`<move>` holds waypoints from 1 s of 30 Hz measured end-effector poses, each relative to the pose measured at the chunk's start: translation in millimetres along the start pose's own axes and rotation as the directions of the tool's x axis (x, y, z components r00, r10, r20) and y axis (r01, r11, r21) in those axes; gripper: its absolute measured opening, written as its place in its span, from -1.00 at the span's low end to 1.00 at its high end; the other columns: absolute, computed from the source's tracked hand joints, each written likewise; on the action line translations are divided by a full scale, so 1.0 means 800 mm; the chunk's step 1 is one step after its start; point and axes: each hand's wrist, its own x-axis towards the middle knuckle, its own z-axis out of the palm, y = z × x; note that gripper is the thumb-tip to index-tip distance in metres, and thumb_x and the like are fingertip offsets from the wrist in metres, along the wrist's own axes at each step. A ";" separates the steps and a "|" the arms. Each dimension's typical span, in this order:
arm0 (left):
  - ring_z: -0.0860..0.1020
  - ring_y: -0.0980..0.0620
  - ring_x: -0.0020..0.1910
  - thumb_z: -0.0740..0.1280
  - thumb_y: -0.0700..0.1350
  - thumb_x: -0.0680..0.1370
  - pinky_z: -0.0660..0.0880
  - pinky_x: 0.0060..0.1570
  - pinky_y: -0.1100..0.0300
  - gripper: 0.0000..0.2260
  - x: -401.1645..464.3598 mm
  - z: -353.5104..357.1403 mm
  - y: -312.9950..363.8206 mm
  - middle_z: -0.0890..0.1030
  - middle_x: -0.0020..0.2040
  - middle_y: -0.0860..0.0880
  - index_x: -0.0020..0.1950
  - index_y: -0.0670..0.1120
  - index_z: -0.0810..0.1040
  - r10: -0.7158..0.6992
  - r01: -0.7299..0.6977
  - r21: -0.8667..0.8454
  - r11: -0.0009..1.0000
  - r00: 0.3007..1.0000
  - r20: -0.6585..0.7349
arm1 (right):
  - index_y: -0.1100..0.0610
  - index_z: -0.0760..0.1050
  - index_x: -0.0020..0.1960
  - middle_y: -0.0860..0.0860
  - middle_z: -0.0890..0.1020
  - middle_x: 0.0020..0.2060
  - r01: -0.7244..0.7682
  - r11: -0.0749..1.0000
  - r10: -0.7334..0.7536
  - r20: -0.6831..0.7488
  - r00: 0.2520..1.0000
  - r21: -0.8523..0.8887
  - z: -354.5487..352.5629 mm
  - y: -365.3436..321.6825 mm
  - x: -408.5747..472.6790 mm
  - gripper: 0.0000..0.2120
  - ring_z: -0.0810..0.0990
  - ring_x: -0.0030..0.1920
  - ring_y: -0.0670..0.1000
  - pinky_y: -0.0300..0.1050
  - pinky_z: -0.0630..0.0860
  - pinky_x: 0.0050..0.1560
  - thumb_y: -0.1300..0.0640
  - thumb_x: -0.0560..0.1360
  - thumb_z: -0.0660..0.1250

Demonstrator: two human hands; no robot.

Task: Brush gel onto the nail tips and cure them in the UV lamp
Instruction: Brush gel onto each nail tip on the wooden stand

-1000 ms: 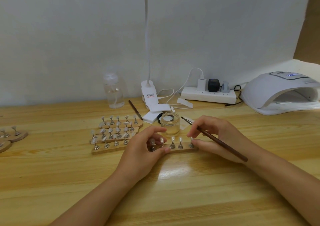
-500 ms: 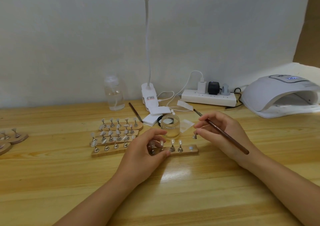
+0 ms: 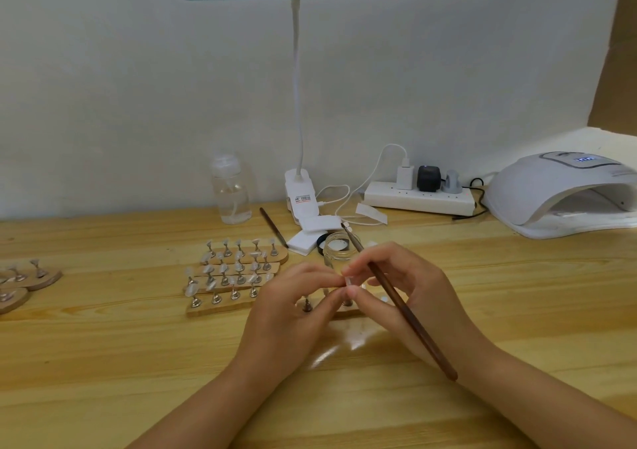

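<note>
Little legible text on the bench

The UV lamp (image 3: pixel 565 193) shows lit display digits, too blurred to read; the desk lamp clip (image 3: pixel 300 197) carries an unreadable printed label.

Left hand (image 3: pixel 293 307) and right hand (image 3: pixel 410 293) meet fingertip to fingertip, fingers curled; forearms angled inward.

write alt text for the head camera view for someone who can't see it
Two hands meet over a wooden table, the left hand and right hand pinching a small clear nail tip between them, the right also holding a brown brush. Behind them stand an open glass jar and wooden strips of nail tips; a white UV lamp sits far right.
</note>
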 end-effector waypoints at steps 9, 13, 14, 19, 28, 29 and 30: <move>0.57 0.24 -0.23 0.44 -0.24 0.39 0.38 -0.12 0.49 -0.83 0.000 -0.003 0.003 0.64 -0.25 0.11 -0.16 0.04 0.61 -0.086 0.087 0.006 0.996 0.995 -0.052 | -0.04 0.54 -0.01 -0.11 0.66 -0.18 -0.082 0.996 0.086 -0.107 0.991 0.045 -0.004 -0.005 0.005 -0.79 0.62 -0.18 -0.16 -0.33 0.53 -0.12 -0.07 0.41 0.26; 0.54 0.27 -0.15 0.42 -0.27 0.41 0.34 -0.09 0.53 -0.83 0.002 -0.005 0.004 0.63 -0.24 0.10 -0.18 0.01 0.61 -0.152 0.153 -0.001 0.988 0.985 -0.076 | -0.08 0.57 -0.07 -0.04 0.66 -0.36 -0.193 0.970 0.221 -0.212 0.952 0.145 -0.016 -0.005 0.013 -0.70 0.54 -0.47 -0.13 -0.38 0.48 -0.35 -0.18 0.40 0.15; 0.55 0.25 -0.16 0.41 -0.28 0.41 0.36 -0.10 0.51 -0.84 0.003 -0.005 0.004 0.63 -0.24 0.08 -0.17 -0.01 0.62 -0.163 0.163 -0.012 0.987 0.983 -0.080 | -0.07 0.59 -0.10 -0.01 0.63 -0.44 -0.227 0.959 0.263 -0.232 0.936 0.171 -0.019 -0.004 0.016 -0.67 0.49 -0.52 -0.13 -0.41 0.44 -0.39 -0.20 0.39 0.14; 0.56 0.24 -0.14 0.41 -0.25 0.40 0.43 -0.03 0.38 -0.82 0.004 -0.006 0.003 0.63 -0.23 0.12 -0.18 0.05 0.61 -0.191 0.188 -0.043 0.981 0.978 -0.090 | 0.00 0.62 -0.17 -0.19 0.52 -0.55 -0.326 0.944 0.330 -0.199 0.923 0.053 -0.030 0.006 0.046 -0.73 0.47 -0.45 -0.28 -0.49 0.36 -0.39 -0.06 0.50 0.19; 0.56 0.27 -0.13 0.42 -0.24 0.39 0.42 -0.03 0.43 -0.81 0.004 -0.005 -0.002 0.64 -0.23 0.14 -0.20 0.07 0.61 -0.206 0.200 -0.062 0.978 0.971 -0.123 | 0.01 0.44 -0.40 -0.08 0.59 -0.48 -0.329 0.902 0.308 -0.116 0.944 -0.280 -0.020 0.019 0.100 -0.72 0.54 -0.47 -0.23 -0.28 0.48 -0.34 -0.04 0.41 0.41; 0.55 0.27 -0.13 0.42 -0.24 0.39 0.41 -0.04 0.44 -0.81 0.004 -0.006 -0.002 0.64 -0.23 0.13 -0.20 0.06 0.61 -0.205 0.199 -0.059 0.978 0.971 -0.124 | 0.00 0.45 -0.41 -0.07 0.59 -0.48 -0.330 0.886 0.316 -0.098 0.944 -0.325 -0.018 0.021 0.102 -0.72 0.58 -0.41 -0.19 -0.19 0.53 -0.26 -0.06 0.40 0.41; 0.55 0.28 -0.13 0.42 -0.25 0.39 0.40 -0.05 0.46 -0.81 0.004 -0.005 -0.002 0.64 -0.23 0.13 -0.20 0.06 0.61 -0.204 0.198 -0.058 0.978 0.971 -0.124 | 0.00 0.45 -0.41 -0.07 0.59 -0.48 -0.331 0.869 0.323 -0.085 0.943 -0.368 -0.016 0.022 0.103 -0.71 0.60 -0.37 -0.14 -0.11 0.56 -0.20 -0.08 0.39 0.41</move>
